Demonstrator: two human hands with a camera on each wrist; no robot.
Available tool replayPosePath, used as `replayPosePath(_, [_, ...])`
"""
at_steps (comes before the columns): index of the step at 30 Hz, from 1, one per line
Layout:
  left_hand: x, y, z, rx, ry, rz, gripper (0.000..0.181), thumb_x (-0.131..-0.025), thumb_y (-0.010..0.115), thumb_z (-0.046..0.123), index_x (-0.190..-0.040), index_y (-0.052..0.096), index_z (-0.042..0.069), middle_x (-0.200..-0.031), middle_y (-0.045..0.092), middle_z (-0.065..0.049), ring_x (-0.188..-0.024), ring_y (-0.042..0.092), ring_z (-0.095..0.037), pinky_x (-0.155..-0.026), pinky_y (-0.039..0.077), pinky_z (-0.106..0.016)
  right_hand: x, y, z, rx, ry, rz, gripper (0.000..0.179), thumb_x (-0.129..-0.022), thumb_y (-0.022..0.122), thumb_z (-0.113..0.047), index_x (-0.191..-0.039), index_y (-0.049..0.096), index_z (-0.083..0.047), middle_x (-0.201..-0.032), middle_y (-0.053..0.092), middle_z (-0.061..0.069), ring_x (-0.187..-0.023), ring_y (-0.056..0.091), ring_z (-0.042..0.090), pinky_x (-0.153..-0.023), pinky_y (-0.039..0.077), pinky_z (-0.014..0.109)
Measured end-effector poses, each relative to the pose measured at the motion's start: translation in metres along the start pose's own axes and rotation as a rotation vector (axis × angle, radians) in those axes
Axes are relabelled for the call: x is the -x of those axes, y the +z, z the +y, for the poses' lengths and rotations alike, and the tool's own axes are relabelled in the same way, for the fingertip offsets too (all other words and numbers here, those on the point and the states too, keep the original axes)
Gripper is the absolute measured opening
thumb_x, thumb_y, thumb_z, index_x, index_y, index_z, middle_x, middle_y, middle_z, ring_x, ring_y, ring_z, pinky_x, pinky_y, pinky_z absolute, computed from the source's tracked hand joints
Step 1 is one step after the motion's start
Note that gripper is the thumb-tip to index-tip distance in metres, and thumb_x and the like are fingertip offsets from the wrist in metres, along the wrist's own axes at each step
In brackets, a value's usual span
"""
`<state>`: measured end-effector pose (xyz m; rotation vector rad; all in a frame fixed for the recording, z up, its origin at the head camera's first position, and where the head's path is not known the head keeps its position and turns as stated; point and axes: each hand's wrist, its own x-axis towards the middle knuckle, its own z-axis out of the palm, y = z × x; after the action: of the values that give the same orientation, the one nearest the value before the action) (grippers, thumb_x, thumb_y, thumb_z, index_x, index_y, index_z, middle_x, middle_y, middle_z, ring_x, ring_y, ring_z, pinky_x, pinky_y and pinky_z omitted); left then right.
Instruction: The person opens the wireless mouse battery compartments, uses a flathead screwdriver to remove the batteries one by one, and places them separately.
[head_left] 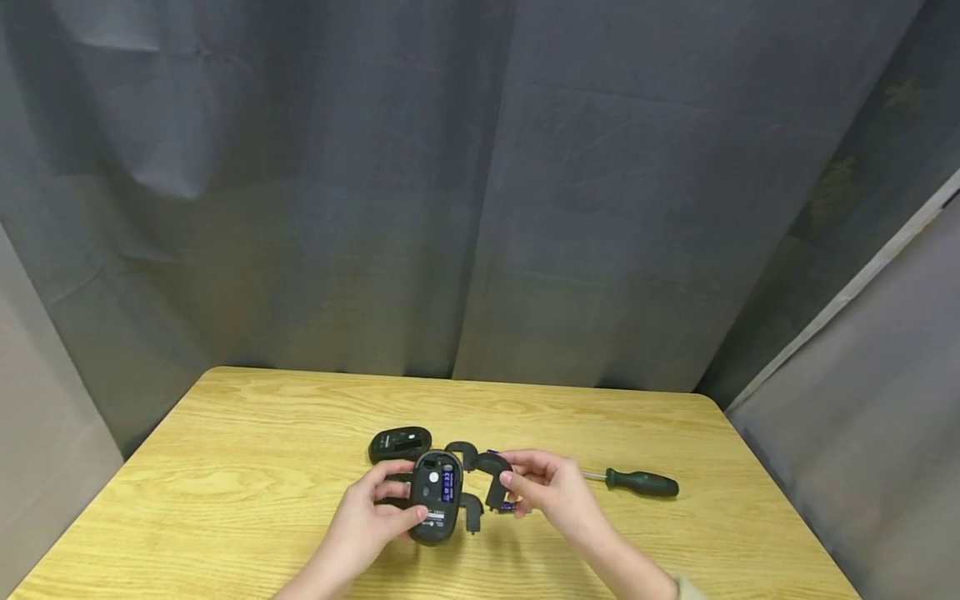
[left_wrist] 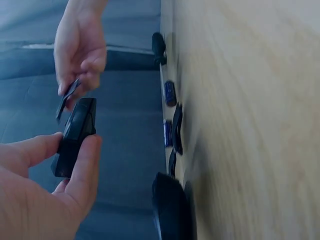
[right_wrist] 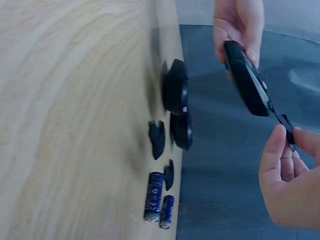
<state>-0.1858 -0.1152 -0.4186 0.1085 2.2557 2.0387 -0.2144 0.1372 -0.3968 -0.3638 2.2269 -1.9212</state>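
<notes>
My left hand [head_left: 363, 518] grips a black computer mouse [head_left: 433, 527] above the table, its underside facing me. A blue battery [head_left: 447, 485] lies in the mouse's uncovered compartment. Between thumb and fingers, my right hand [head_left: 553, 493] pinches a thin, curved black battery cover [head_left: 497, 473], just right of the mouse. In the right wrist view the cover [right_wrist: 287, 131] is close to the end of the held mouse [right_wrist: 245, 82]. The left wrist view shows the mouse [left_wrist: 75, 137] edge-on between thumb and fingers.
Behind the held mouse, another upturned mouse [head_left: 400, 443] lies on the wooden table [head_left: 262, 467], with a further mouse [right_wrist: 175, 87] beside it. Two loose covers [head_left: 472, 510] and two blue batteries [right_wrist: 153, 197] lie nearby. A green-handled screwdriver [head_left: 641, 483] lies at the right.
</notes>
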Motion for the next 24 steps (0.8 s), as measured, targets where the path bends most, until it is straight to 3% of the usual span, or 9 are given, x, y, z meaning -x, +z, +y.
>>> replayPosePath(7, [-0.004, -0.008, 0.007, 0.008, -0.035, 0.074, 0.063, -0.075, 0.077, 0.006, -0.131, 0.048, 0.005, -0.102, 0.066, -0.014, -0.078, 0.068, -0.022, -0.067, 0.059, -0.042, 0.002, 0.000, 0.015, 0.086, -0.008, -0.079, 0.038, -0.086, 0.069, -0.015, -0.117, 0.061, 0.004, -0.083, 0.065, 0.008, -0.065, 0.062, 0.014, -0.055, 0.057, 0.035])
replayPosePath(16, [-0.001, -0.010, 0.011, 0.006, -0.027, 0.054, 0.063, -0.077, 0.076, 0.009, -0.132, 0.047, 0.006, -0.101, 0.065, -0.014, -0.080, 0.069, -0.023, -0.067, 0.058, -0.041, 0.003, 0.006, 0.035, 0.157, -0.010, -0.172, 0.031, -0.083, 0.071, -0.013, -0.110, 0.065, 0.002, -0.082, 0.069, 0.011, -0.055, 0.059, 0.013, -0.051, 0.055, 0.047])
replayPosePath(20, [0.000, -0.010, 0.012, 0.035, -0.035, 0.043, 0.063, -0.078, 0.075, 0.008, -0.134, 0.046, 0.005, -0.104, 0.064, -0.016, -0.082, 0.069, -0.024, -0.068, 0.059, -0.040, 0.003, 0.010, 0.042, 0.204, -0.010, -0.193, 0.025, -0.082, 0.073, -0.011, -0.104, 0.067, -0.002, -0.078, 0.067, 0.009, -0.054, 0.058, 0.012, -0.047, 0.054, 0.046])
replayPosePath(24, [0.000, -0.010, 0.013, 0.059, -0.040, 0.037, 0.063, -0.078, 0.074, 0.005, -0.135, 0.044, 0.004, -0.105, 0.063, -0.017, -0.083, 0.069, -0.026, -0.069, 0.059, -0.039, 0.004, 0.015, 0.049, 0.246, -0.003, -0.215, 0.021, -0.080, 0.074, -0.010, -0.099, 0.068, -0.004, -0.074, 0.067, 0.006, -0.053, 0.057, 0.012, -0.042, 0.053, 0.036])
